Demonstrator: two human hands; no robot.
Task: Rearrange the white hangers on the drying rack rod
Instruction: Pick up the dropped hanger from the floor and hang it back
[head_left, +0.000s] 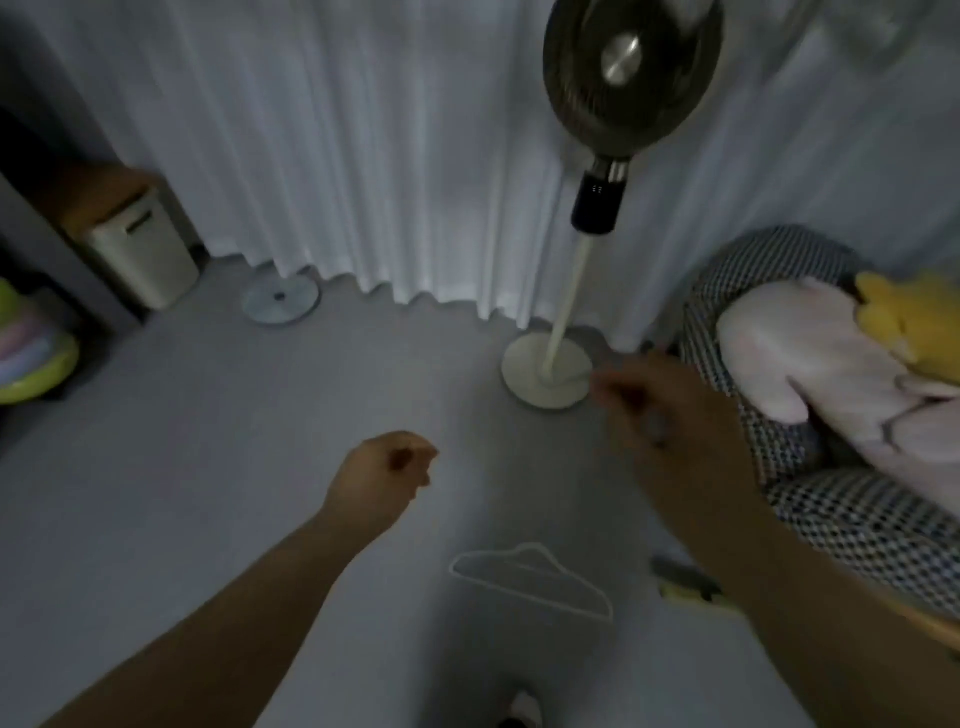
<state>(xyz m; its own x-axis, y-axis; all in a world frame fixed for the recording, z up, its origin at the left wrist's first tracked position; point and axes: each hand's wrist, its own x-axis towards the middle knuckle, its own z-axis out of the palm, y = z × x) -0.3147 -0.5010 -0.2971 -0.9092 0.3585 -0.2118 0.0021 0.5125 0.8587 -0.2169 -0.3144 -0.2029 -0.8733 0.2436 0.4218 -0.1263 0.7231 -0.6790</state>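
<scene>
White hanger (531, 582) lies flat on the floor, below and between both hands, touching neither. Left hand (387, 470) curled into a fist, empty. Right hand (670, 415) blurred — grip cannot be told; fan base (540, 379) just beyond it.

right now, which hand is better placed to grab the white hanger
Probably left: the left hand appears nearer the white hanger and empty; the right hand is blurred, by the fan base.

We see a matt, smooth grey floor (208, 467), white cloth curtains (337, 156), a glossy metal hub (621, 57) on the fan (675, 93), checked cloth (857, 519), and a thin smooth white hanger (531, 593).
</scene>
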